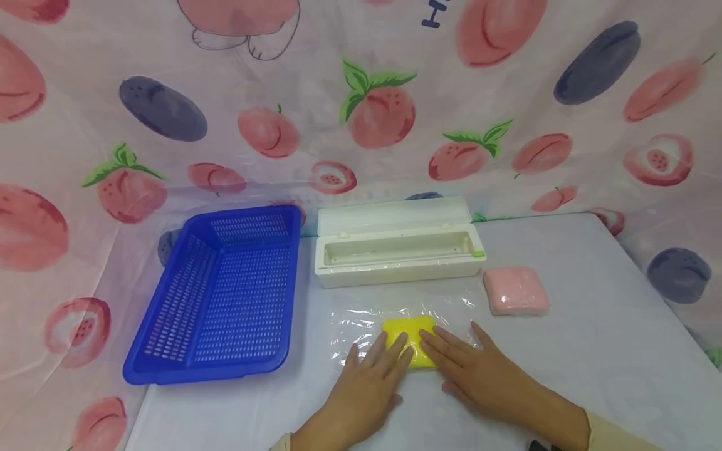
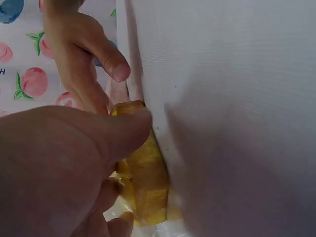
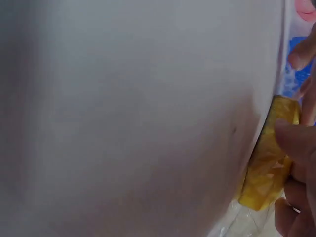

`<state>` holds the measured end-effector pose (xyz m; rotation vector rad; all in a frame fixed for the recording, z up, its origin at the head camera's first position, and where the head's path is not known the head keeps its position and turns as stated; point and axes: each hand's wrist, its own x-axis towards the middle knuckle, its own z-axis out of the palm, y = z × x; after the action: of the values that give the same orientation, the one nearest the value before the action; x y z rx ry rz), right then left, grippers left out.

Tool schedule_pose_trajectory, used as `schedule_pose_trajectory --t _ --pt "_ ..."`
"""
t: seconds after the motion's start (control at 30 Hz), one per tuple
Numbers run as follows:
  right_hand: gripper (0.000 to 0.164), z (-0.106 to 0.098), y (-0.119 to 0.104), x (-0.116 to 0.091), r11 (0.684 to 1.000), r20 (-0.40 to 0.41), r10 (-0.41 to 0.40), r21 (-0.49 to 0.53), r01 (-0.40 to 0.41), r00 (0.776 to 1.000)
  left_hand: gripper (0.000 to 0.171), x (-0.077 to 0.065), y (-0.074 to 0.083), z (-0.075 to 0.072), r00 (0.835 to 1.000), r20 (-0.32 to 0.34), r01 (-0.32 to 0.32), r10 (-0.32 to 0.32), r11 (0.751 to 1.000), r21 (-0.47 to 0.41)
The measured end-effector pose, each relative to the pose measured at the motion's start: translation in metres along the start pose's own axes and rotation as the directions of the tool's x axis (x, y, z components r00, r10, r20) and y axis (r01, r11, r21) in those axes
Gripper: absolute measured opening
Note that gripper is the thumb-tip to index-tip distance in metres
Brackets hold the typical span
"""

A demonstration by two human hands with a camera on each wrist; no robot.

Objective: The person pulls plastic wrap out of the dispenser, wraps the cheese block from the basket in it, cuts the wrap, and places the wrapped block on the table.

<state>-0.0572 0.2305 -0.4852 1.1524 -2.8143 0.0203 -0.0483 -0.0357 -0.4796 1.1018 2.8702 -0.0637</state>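
Observation:
A flat yellow block (image 1: 410,331) lies on the white table, with clear plastic film (image 1: 355,319) spread beneath and behind it. The left hand (image 1: 366,382) touches its left side, the fingers nearly straight and spread. From the other side the right hand (image 1: 479,369) lays its extended fingertips on the right edge. In the left wrist view the left thumb (image 2: 131,131) lies against the near side of the block, where glossy film shows. The right wrist view has the right thumb (image 3: 294,138) against that same side. Fingers partly cover the block.
Behind the film stands a long white dispenser box (image 1: 395,269), its translucent lid (image 1: 395,215) raised. A pink block (image 1: 516,290) in shiny film sits to its right. To the left is a blue plastic basket (image 1: 290,300). A fruit-patterned curtain (image 1: 316,75) hangs behind the table.

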Motion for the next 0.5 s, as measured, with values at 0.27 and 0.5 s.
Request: schedule_pose_trajectory --t 0.27,0.5 --pt "0.07 0.003 0.002 0.005 0.998 0.065 0.008 0.056 -0.011 0.998 0.075 0.005 0.003 -0.003 0.997 0.06 0.045 -0.045 0.999 0.001" --pt "0.059 0.001 0.008 0.024 0.994 0.098 -0.021 0.108 0.011 0.995 0.057 0.018 -0.004 0.001 0.996 -0.084 -0.001 0.005 0.999 0.049"
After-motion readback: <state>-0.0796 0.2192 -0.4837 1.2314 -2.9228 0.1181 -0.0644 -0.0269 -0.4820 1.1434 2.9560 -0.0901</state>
